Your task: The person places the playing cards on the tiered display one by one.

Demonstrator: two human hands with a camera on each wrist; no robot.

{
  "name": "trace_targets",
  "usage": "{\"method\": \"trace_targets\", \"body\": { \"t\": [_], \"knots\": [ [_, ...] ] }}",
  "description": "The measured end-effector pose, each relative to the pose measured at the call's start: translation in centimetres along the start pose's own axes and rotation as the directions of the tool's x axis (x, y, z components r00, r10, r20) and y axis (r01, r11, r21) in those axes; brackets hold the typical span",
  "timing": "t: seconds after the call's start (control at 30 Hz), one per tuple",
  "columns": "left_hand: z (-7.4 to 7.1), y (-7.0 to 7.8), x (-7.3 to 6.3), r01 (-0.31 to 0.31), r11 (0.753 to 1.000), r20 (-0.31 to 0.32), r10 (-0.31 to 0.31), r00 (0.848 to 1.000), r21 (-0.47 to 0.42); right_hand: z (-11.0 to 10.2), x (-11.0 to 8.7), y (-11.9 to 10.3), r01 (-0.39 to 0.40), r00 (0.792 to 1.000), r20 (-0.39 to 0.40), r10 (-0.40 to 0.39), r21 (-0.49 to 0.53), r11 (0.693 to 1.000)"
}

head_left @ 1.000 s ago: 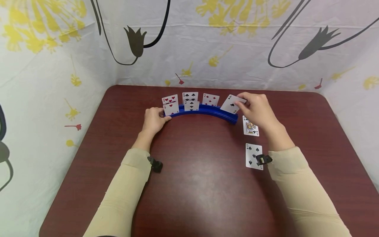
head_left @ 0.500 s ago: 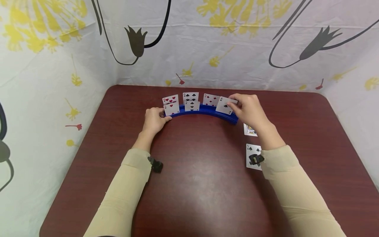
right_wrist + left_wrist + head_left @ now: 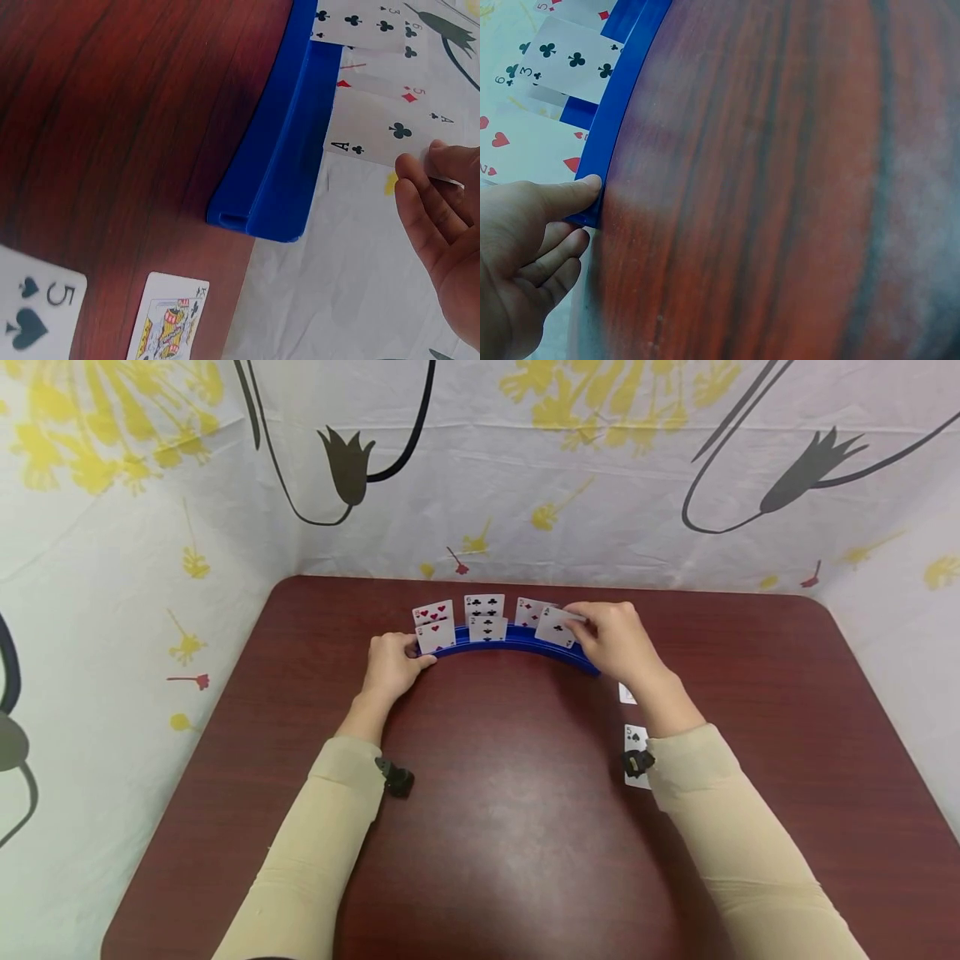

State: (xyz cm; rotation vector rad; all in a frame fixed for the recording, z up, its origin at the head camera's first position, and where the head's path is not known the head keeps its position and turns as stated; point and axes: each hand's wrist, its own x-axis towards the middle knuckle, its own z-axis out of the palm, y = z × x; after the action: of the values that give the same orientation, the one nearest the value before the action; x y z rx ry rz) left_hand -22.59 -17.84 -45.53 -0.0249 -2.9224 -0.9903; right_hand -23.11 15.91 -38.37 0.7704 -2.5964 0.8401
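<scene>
A curved blue card holder (image 3: pixel 517 642) stands near the far side of the table. My left hand (image 3: pixel 391 664) grips its left end, thumb on the front edge. My right hand (image 3: pixel 618 639) pinches the right edge of an ace of clubs (image 3: pixel 375 129), held tilted at the holder's right part. That ace overlaps the five of diamonds (image 3: pixel 528 611) standing behind it. A three of clubs (image 3: pixel 574 60) stands in front of a six of clubs (image 3: pixel 483 603). At the left end, one hearts card (image 3: pixel 436 636) stands before another hearts card (image 3: pixel 432 612).
On the table (image 3: pixel 495 827) to the right lie a king of clubs (image 3: pixel 169 319) and a five of spades (image 3: pixel 34 304), both partly covered by my right arm in the head view. A patterned cloth (image 3: pixel 480 485) hangs behind and beside the table.
My right hand has moved left with the ace of clubs, which now overlaps the five of diamonds and stands less tilted. My left hand has stayed on the holder's end.
</scene>
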Motion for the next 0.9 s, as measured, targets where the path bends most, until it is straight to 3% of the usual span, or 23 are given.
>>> {"method": "trace_targets", "body": {
  "t": [0.9],
  "knots": [
    [0.0, 0.0, -0.1, 0.013, 1.000, 0.000, -0.013, 1.000, -0.014, 2.6, 1.0, -0.3, -0.023, 0.996, 0.090, 0.025, -0.029, 0.999]
  ]
}}
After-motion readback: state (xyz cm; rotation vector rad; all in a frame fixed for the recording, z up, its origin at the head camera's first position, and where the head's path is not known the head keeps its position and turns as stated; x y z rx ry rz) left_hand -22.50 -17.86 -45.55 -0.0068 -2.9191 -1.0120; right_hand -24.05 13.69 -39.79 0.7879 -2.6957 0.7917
